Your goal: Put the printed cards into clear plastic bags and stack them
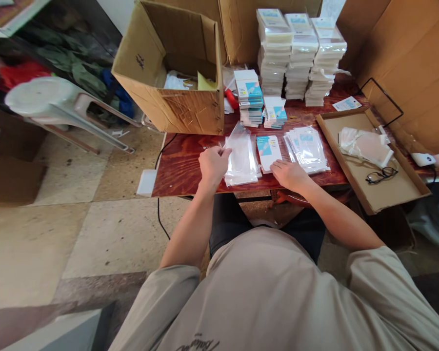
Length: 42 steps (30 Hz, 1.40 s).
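Nearest is the beige shirt of the person, who sits at the near edge of the red-brown table. The small stack of printed cards lies on this table, between the pile of clear bags on its left and the packed bags on its right. Its long axis runs from near to far, almost parallel with the clear bags

The right hand is the nearer one to the cards: its fingertips touch their near right corner, so the cards lie to the far left of this hand. Whether it grips a card, I cannot tell. The left hand is at the left edge of the clear bags, with thumb and fingers close together; if the film is pinched there, I cannot tell. The clear bags lie between this hand and the cards
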Tool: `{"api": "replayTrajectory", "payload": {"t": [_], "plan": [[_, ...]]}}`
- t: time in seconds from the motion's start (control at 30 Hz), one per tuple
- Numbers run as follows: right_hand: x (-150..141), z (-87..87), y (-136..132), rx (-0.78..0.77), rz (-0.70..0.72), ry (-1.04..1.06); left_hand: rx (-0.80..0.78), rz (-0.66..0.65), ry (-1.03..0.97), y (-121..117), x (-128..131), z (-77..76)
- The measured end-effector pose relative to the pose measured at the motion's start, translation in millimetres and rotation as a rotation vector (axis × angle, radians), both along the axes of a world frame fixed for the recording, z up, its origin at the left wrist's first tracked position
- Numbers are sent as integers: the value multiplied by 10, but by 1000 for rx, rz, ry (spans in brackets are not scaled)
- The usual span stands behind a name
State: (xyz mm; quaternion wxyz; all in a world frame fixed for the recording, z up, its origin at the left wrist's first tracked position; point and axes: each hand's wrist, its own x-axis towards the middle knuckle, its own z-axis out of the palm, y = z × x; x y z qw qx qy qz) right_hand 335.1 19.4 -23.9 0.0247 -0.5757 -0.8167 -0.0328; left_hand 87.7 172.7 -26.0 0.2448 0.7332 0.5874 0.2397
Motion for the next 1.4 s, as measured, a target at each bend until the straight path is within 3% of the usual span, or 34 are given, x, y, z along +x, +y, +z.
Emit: {"api": "replayTrajectory", "payload": {"t": [0.13,0.33,0.53,0.6,0.7,0.77,0.83,0.9,1.03,1.13,1.23,1.4], "plan": [[-9,-9,-23,8,-9,9,36,-89,33,28,53,-99],[-40,29,-52,-4,-41,4,83,58,-41,36,101,-198],[-26,27,-49,10,-50,37,261,14,-201,21,142,-211],[14,29,-54,89,-85,103,164,39,-361,22,183,-223],[85,79,-100,366,-253,288,-104,118,-709,33,265,-229],[95,142,-172,577,-426,493,-292,175,-933,30,319,-210],[48,204,-276,691,-595,793,-476,195,-1093,-1,368,-169],[-51,235,-390,646,-704,1156,-614,197,-1198,-67,420,-118],[-246,149,-492,332,-738,1665,-715,211,-1277,-269,538,-36],[-255,24,-392,207,-796,1780,-849,42,-1287,-413,604,-12],[-159,-21,-284,223,-881,1791,-974,-98,-1271,-496,627,-12],[-23,126,-472,205,-845,1782,-854,90,-1271,-526,609,-9]]}}
